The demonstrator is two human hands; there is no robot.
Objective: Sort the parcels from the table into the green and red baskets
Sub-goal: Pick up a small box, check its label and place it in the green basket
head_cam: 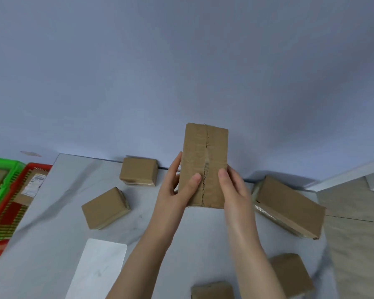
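While both hands clasp one raised parcel | five parcels on table | two baskets, green and red

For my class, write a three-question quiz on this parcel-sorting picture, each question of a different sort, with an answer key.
1. True or false: the held parcel rests flat on the table.
2. How many parcels lie on the table, not counting the held one?
A) three
B) five
C) seven
3. Fill in: the red basket stands between the table and the ____ basket.

Key
1. False: the left hand and the right hand hold it upright above the table.
2. B: the back parcel, the left parcel, the long parcel, the right front parcel and the front edge parcel.
3. green
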